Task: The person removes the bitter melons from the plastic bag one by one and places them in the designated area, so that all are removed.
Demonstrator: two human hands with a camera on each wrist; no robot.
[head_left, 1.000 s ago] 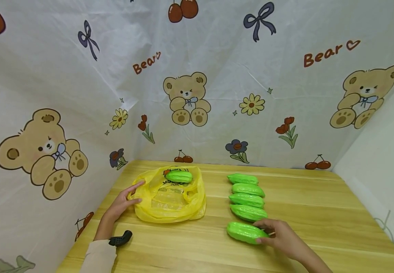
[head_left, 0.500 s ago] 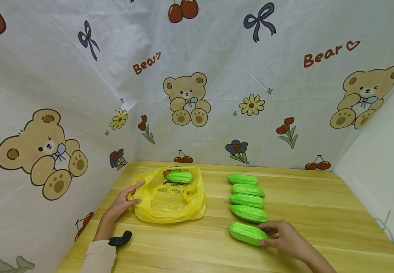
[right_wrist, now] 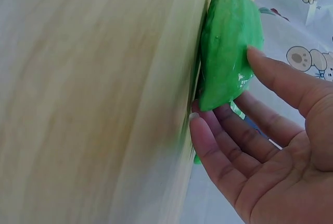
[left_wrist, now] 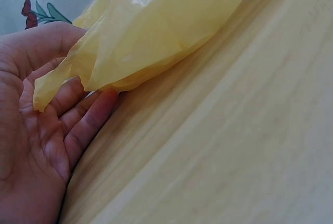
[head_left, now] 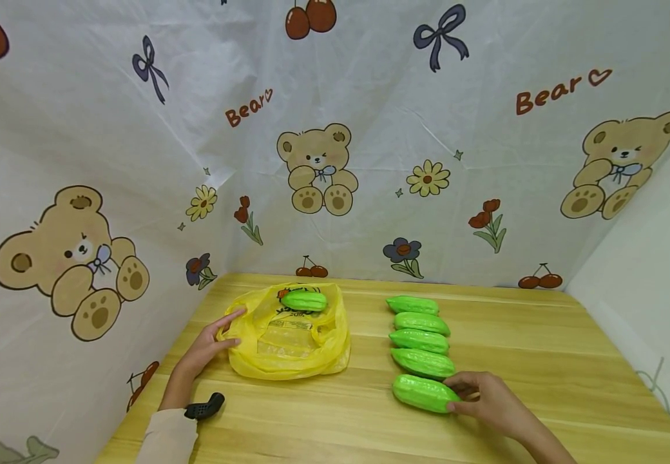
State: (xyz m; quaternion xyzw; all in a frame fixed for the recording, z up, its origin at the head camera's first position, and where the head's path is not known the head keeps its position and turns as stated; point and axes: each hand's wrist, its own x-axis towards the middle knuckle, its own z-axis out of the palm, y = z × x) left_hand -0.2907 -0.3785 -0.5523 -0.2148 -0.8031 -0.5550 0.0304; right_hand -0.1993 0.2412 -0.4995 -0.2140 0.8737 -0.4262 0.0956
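My right hand pinches the pointed end of a glossy, bright green, ridged bitter melon. In the right wrist view, the thumb lies against one side of this bitter melon and the fingers are at its other side, close to the table. It is the nearest in a column of bitter melons; the one just beyond it lies almost against it. At the left, my left hand holds the side rim of a thin yellow plastic bag. The bag's edge hangs between thumb and fingers in the left wrist view.
One more bitter melon lies at the back of the bag's open mouth. Wood-grain table runs between bag and column. A white cloth printed with bears hangs behind. A black wrist strap is on the left forearm.
The right hand has slid the nearest bitter melon a little to the right, then slightly away from me, closing up toward the column. The left hand and the bag have stayed put.
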